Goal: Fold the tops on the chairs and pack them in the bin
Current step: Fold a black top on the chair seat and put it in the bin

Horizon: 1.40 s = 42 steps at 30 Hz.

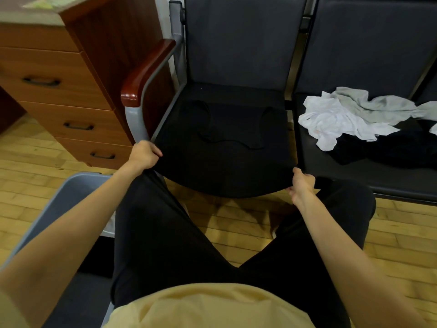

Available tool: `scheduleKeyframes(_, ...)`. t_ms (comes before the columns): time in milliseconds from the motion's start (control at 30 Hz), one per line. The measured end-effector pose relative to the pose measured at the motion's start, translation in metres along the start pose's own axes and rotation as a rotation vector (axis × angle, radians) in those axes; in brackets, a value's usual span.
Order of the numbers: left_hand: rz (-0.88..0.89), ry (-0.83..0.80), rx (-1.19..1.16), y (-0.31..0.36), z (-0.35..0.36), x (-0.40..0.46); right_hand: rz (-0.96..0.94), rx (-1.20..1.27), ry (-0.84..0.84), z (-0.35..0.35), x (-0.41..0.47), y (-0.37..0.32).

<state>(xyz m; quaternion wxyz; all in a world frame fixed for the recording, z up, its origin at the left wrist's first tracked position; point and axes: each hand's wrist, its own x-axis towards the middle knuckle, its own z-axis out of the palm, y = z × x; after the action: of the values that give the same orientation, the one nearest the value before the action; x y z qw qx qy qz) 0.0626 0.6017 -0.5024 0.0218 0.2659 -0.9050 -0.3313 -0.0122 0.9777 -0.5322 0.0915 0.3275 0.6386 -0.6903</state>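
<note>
A black top [224, 147] lies spread flat over the seat of the near chair [236, 55], straps toward twelve o'clock and hem hanging over the front edge, which looks like a way to smooth it before the first fold. The person sits facing it and has hold of the hem at both corners: the left hand [144, 155], at about nine o'clock of the seat, is closed on the cloth with fingers curled over the edge, and the right hand [302, 185], at about four o'clock, pinches the other corner from below. Holding the corners wide apart keeps the fabric taut and square, I would guess, so that it folds cleanly. On the next chair [369, 43], out at two o'clock, a heap of tops [350, 117] waits unfolded, white and pale grey over something black. The grey bin [68, 197] stands on the floor at seven o'clock, just beside the person's left knee, within easy reach for packing. A wooden drawer unit [59, 95] stands at ten o'clock.
</note>
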Motion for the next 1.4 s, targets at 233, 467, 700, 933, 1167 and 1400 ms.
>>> scheduleKeyframes(233,-0.211,-0.263,0.241,0.016,0.002,0.003,-0.029,0.037,-0.012,0.002,-0.005,0.004)
scheduleKeyframes(467,-0.454,-0.444,-0.044,0.018,-0.028,0.012,-0.045,0.136,0.143,-0.017,-0.009,0.006)
scheduleKeyframes(700,-0.573,-0.481,-0.738,0.003,-0.046,0.031,0.204,0.683,-0.113,-0.008,0.003,-0.034)
scheduleKeyframes(933,-0.443,-0.334,-1.955,0.017,-0.019,0.076,0.237,1.2,-0.401,0.023,0.041,-0.08)
scheduleKeyframes(1167,-0.398,-0.048,-2.297,0.036,0.019,0.159,0.285,1.547,-0.484,0.073,0.122,-0.115)
scheduleKeyframes(1400,-0.488,0.063,-2.109,0.039,0.069,0.233,0.235,1.078,-0.319,0.109,0.208,-0.109)
